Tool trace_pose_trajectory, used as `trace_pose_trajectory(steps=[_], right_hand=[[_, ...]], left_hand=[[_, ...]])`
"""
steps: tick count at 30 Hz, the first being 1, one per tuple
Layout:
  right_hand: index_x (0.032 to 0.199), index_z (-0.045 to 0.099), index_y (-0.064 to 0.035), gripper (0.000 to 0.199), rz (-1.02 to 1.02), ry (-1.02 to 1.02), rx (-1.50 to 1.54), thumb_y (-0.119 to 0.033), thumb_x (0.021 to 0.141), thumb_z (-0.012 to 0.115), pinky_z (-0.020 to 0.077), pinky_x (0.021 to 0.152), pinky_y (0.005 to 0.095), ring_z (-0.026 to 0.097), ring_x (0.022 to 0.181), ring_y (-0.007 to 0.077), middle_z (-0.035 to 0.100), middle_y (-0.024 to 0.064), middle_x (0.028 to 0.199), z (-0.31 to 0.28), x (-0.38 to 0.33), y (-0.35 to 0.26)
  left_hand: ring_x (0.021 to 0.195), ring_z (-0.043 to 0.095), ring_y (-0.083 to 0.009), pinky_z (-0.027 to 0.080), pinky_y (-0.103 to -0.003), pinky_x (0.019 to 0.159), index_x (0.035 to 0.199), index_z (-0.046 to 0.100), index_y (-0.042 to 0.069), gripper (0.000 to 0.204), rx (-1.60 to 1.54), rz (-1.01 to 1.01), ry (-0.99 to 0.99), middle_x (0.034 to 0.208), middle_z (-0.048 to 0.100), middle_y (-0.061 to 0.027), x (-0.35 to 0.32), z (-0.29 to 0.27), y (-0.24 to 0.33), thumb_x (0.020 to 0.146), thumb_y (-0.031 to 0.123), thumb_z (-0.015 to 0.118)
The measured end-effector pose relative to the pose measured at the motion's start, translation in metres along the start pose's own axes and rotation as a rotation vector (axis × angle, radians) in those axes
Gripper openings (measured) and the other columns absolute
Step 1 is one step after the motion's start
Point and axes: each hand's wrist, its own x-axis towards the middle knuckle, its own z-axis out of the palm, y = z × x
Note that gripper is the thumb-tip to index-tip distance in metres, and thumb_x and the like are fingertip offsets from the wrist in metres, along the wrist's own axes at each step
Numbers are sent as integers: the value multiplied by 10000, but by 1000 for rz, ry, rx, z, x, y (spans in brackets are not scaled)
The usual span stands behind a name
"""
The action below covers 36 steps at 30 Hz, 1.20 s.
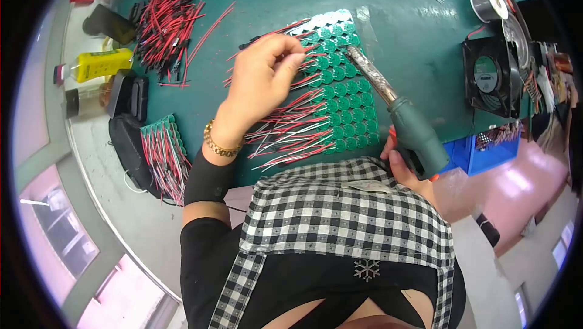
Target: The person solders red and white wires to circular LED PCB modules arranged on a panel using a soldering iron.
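Over the workbench, my left hand (264, 77) is closed in a pinch on a red wire (311, 55), at the left edge of a panel of round green circuit boards (349, 113). Pairs of red and white wires (288, 125) fan out leftward from the panel's lower rows. My right hand (404, 168), partly hidden, is wrapped round the handle of a soldering iron (419, 134) with a thick green body. Its dark metal barrel points up and left, with the tip over the panel's right side. Whether the tip touches a board I cannot tell.
A heap of red and black wires (170, 28) lies at the far left, near a yellow bottle (103, 65). Another wired panel (163, 153) rests at the left edge. A black fan (492, 77) and a wire spool (489, 6) stand right, above a blue bin (486, 157).
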Motion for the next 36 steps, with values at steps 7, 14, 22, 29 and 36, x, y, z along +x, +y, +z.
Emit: trace_pose_trajectory(steps=[7, 14, 22, 29, 36], right_hand=[[952, 591, -20, 183, 197, 76, 342, -5, 771, 617, 505, 612, 296, 602, 650, 155, 605, 60, 761, 14, 7, -32], [930, 599, -18, 176, 186, 64, 209, -6, 756, 618, 499, 591, 295, 604, 634, 160, 615, 62, 755, 9, 9, -29], [810, 655, -78, 191, 90, 2, -163, -25, 627, 662, 490, 552, 326, 624, 588, 238, 647, 59, 718, 7, 8, -27], [792, 646, -80, 155, 76, -7, -163, -31, 644, 652, 489, 547, 326, 617, 581, 238, 639, 58, 707, 5, 12, -32], [1190, 459, 1, 433, 75, -15, -30, -162, 829, 631, 458, 645, 309, 544, 691, 177, 555, 104, 833, 3, 2, -43]], left_hand=[[585, 593, -154, 479, -274, 544, 745, 586, 19, 74, 66, -45, 13, 696, 595, -70, -4, 20, -7, 727, 49, 650], [547, 576, -158, 467, -279, 513, 685, 571, 47, 94, 113, 17, 112, 646, 568, -46, -7, 27, -11, 676, 52, 665], [531, 562, -151, 456, -280, 494, 662, 563, 69, 98, 120, 53, 173, 616, 553, -25, -9, 29, -12, 656, 50, 659], [521, 560, -143, 453, -275, 483, 652, 562, 77, 103, 118, 91, 196, 615, 553, -18, -8, 33, -11, 648, 47, 660], [525, 568, -138, 452, -266, 477, 647, 558, 79, 108, 115, 75, 186, 615, 550, -12, -11, 35, -10, 646, 47, 661]])
